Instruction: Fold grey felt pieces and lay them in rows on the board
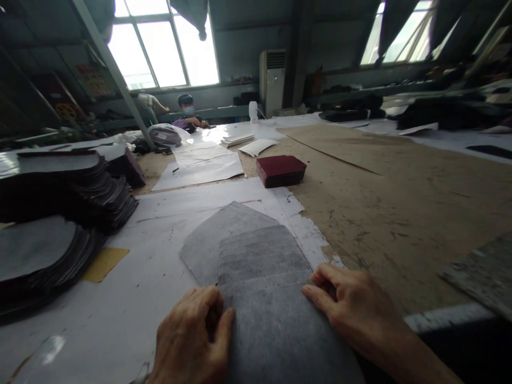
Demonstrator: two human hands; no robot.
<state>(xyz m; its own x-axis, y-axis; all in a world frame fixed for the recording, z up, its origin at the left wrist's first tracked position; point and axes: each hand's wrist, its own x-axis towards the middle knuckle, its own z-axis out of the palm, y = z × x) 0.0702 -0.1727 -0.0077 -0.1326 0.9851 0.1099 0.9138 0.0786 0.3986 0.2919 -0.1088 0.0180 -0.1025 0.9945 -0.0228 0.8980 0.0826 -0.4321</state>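
Grey felt-like sheets [276, 320] lie fanned out in front of me, overlapping in steps toward the far end. Under their far end rests another grey piece [216, 234] with angled corners, turned to the left. At the left edge of the near sheets is my left hand [196, 330], fingers curled and thumb along the edge. My right hand [344, 298] pinches the opposite edge between thumb and forefinger. Its other fingers are folded in. The fingertips under the edges are partly hidden.
Tall stacks of dark-edged pieces [80, 186] stand at left beside a yellow scrap [104, 264]. A maroon stack [281, 169] sits ahead. White sheets [200, 169] and brown board [384, 213] cover the table. A grey slab [484, 277] lies right. Two people work far off.
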